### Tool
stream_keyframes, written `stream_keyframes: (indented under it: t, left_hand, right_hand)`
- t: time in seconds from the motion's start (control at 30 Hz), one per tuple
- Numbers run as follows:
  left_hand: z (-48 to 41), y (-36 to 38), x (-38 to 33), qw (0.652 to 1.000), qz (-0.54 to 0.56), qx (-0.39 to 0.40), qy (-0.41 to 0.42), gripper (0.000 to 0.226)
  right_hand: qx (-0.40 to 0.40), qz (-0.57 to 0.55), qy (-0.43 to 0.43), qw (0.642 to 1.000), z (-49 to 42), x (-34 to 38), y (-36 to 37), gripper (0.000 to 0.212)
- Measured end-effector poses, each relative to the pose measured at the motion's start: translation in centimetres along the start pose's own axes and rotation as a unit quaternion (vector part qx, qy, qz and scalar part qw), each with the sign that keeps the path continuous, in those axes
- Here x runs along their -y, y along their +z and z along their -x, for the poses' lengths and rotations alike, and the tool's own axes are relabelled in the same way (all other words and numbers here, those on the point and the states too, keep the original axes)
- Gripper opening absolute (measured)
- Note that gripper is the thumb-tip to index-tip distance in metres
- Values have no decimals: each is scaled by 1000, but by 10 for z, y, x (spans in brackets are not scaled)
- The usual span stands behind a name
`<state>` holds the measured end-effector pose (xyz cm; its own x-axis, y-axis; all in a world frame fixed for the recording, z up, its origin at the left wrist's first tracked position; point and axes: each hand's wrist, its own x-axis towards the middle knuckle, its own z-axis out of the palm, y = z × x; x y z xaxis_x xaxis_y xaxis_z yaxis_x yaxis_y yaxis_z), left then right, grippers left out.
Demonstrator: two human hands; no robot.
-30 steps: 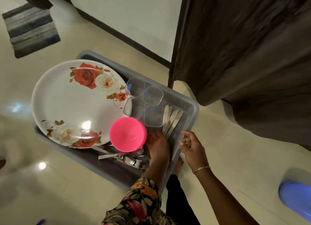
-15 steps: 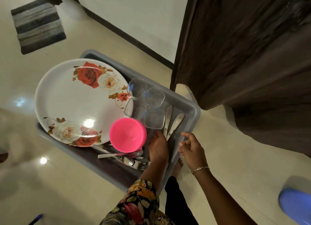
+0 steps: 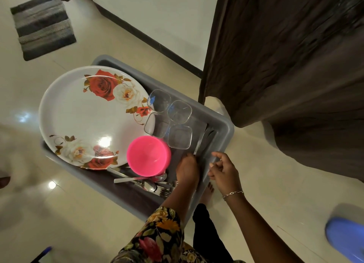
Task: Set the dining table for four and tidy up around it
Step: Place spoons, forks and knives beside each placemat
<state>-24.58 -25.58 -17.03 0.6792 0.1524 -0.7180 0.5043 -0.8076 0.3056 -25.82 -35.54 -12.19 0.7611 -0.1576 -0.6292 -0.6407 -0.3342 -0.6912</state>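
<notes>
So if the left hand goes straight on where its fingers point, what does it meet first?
Likely the knives by the right wall of the grey tub; the left hand looks almost on their handles. The nearest clear glass stands left of that line, but depth is unclear.

Plate (image 3: 82, 121), pink bowl (image 3: 148, 155) and glasses (image 3: 179, 112) crowd the grey tub (image 3: 226, 124); a narrow lane with knives (image 3: 199, 142) lies along its right wall

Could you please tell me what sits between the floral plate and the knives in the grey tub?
Four clear glasses stand clustered between the floral plate and the knives, inside the grey tub, as the head view shows.
</notes>
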Motion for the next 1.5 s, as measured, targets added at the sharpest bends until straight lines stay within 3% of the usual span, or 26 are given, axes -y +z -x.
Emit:
stream_keyframes:
  t: [0.2, 0.47, 0.63, 0.77, 0.87, 1.1, 1.2, 1.3, 1.5]
  left_hand:
    - [3, -4, -1, 999, 26, 37, 17, 23]
    - [40, -19, -13, 994, 103, -12, 34, 19]
    - [81, -42, -20, 976, 207, -14, 62, 14]
    - [124, -78, -23, 899, 428, 33, 89, 24]
    - [160, -104, -21, 853, 505, 82, 102, 24]
    - [220, -153, 7, 794, 589, 63, 136, 26]
    - [240, -161, 32, 755, 642, 19, 131, 28]
    - [257, -158, 47, 755, 642, -32, 131, 23]
    - [330, -138, 104, 710, 667, -201, 104, 13]
  right_hand:
    - [8, -10, 12, 1000, 0, 3, -2, 28]
    - [-7, -71, 19, 997, 9, 11, -13, 28]
    - [1, -100, 34, 994, 27, 35, -23, 20]
    - [93, -178, 47, 978, 51, 71, -25, 15]
    - [172, -252, 32, 952, 78, 108, -26, 18]
    - [263, -132, -58, 954, 133, 167, -9, 25]
    - [333, -84, -81, 936, 161, 182, 7, 25]
    - [374, -54, -102, 920, 176, 185, 23, 23]
    - [491, 50, -135, 859, 245, 172, 69, 17]
